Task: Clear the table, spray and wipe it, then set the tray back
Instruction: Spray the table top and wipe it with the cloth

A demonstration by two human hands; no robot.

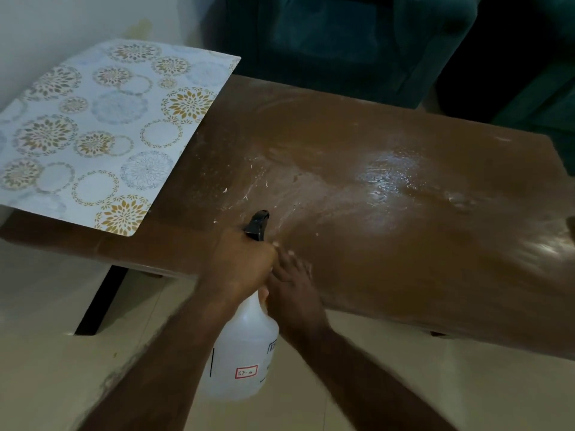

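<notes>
A translucent white spray bottle (245, 346) with a black trigger head (257, 223) is held over the near edge of the brown wooden table (389, 244). My left hand (239, 265) grips its neck below the nozzle. My right hand (294, 281) lies against the bottle's neck from the right, fingers fairly straight and blurred. The nozzle points out over the tabletop. A wet, shiny patch (389, 175) and pale streaks show on the wood. No tray or cloth is in view.
A floral-patterned mat (93, 135) covers the table's left end and overhangs its edges. A dark teal sofa (357, 42) stands behind the table. Pale floor tiles (46, 353) lie below, with a dark table leg (102, 300) at left.
</notes>
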